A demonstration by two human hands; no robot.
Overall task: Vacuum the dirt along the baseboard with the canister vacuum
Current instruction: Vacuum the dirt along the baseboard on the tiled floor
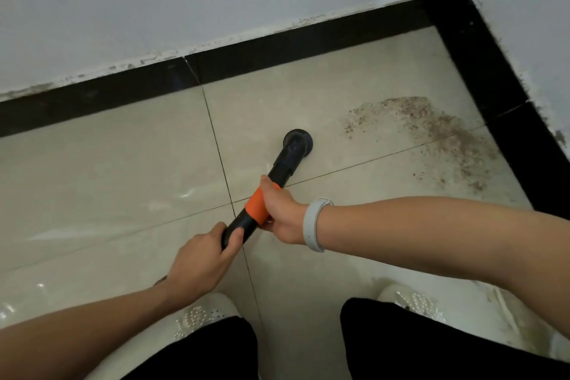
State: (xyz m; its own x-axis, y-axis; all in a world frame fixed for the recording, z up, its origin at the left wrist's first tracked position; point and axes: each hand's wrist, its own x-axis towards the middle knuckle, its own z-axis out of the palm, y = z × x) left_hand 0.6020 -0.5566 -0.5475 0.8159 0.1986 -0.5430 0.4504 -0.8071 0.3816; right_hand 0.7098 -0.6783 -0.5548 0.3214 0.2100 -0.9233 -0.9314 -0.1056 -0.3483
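Observation:
A black vacuum wand (282,165) with an orange collar (256,206) slants down to a round black nozzle (298,145) that sits on the beige tiled floor. My right hand (282,214) grips the wand at the orange collar. My left hand (202,262) grips the black tube just behind it. A patch of brown dirt (431,133) lies on the tiles to the right of the nozzle, spreading toward the black baseboard (493,77) at the right wall. The nozzle is apart from the dirt. The canister is out of view.
The black baseboard (277,49) also runs along the far wall and meets the right one in a corner. My two white shoes (203,315) (416,302) and dark trouser legs stand at the bottom. A white band is on my right wrist (314,224).

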